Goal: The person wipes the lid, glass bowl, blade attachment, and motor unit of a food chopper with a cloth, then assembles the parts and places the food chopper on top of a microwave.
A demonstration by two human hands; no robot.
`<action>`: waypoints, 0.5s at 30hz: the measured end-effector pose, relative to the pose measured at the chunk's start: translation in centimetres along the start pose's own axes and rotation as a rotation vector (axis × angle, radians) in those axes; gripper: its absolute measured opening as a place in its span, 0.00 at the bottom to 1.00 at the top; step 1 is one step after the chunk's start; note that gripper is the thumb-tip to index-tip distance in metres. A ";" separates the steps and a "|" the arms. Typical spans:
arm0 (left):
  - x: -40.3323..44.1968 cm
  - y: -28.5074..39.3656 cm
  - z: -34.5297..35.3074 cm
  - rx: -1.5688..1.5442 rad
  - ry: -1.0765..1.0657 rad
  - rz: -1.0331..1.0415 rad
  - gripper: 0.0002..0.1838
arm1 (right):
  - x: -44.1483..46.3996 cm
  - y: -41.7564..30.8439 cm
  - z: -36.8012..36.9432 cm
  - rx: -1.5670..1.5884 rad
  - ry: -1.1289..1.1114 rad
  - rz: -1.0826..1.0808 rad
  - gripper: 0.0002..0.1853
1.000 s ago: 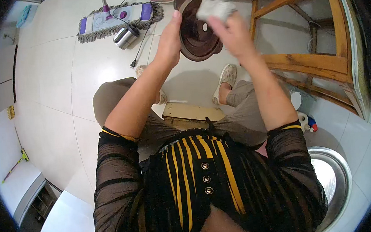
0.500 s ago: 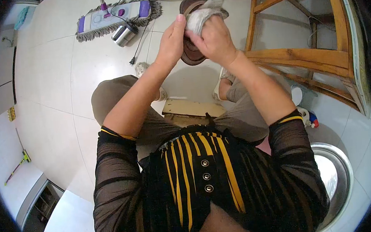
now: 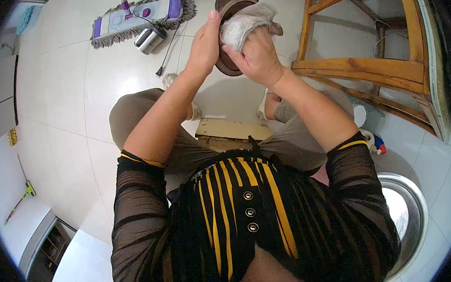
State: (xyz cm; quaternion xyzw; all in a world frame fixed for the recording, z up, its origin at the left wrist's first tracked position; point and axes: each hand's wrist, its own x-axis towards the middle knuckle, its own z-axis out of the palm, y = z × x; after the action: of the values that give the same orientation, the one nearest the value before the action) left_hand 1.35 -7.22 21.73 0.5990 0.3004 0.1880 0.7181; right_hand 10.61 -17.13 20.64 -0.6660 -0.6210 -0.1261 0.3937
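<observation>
Dark brown and round, a rimmed vessel is held tilted at the far centre, its left edge gripped by the person's left hand, thumb at the rim, other fingers hidden. The right hand has its fingers curled into a crumpled greyish-white cloth against the vessel's inside, with a slatted brown wooden chair standing to the right.

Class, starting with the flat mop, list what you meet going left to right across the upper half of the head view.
Flat mop → left hand → brown pot → wooden frame.
</observation>
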 end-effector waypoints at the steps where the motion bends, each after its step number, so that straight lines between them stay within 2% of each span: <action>1: 0.1 0.1 0.0 0.034 0.006 0.025 0.31 | 0.0 0.1 0.0 -0.022 -0.025 -0.035 0.15; 3: 0.1 0.3 0.2 0.062 0.012 0.049 0.31 | 0.1 1.3 0.1 -0.072 -0.014 -0.035 0.15; 5: -0.1 0.6 0.5 0.008 -0.033 0.032 0.31 | 0.4 2.3 0.0 -0.117 -0.018 0.149 0.15; 7: 0.1 0.6 0.1 -0.003 -0.067 0.033 0.31 | 0.7 3.7 -0.4 -0.161 0.018 0.083 0.14; 9: 0.3 0.5 0.0 -0.081 -0.017 0.102 0.30 | 0.4 4.4 -0.4 -0.096 0.062 0.210 0.14; 12: 0.1 1.1 -0.1 -0.156 0.082 0.142 0.30 | -0.2 4.5 -0.1 -0.151 0.019 0.260 0.16; 15: 0.7 0.5 -1.0 -0.325 0.058 0.063 0.28 | -0.4 4.0 -0.2 -0.252 -0.014 0.277 0.16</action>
State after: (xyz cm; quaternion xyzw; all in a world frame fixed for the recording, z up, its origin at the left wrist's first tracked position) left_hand 1.26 -5.94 21.94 0.4785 0.2677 0.2737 0.7903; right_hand 14.27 -17.17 19.06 -0.7901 -0.5052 -0.1428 0.3164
